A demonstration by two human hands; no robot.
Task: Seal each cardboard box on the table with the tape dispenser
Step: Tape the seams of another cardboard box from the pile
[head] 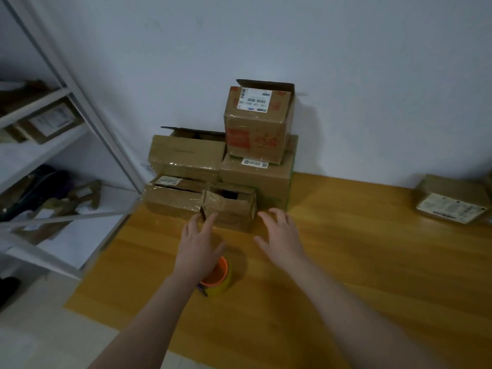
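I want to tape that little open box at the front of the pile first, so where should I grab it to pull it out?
Come from the front and take the small box by its two side walls near the front corners. Its top is open, and the neighbouring box sits close on its left, so probably slide it forward first.

Only 1 cam, head-worn wide-angle, looking forward and down over the left hand [197, 243] and right hand [281, 235], boxes [229, 206] just beyond.
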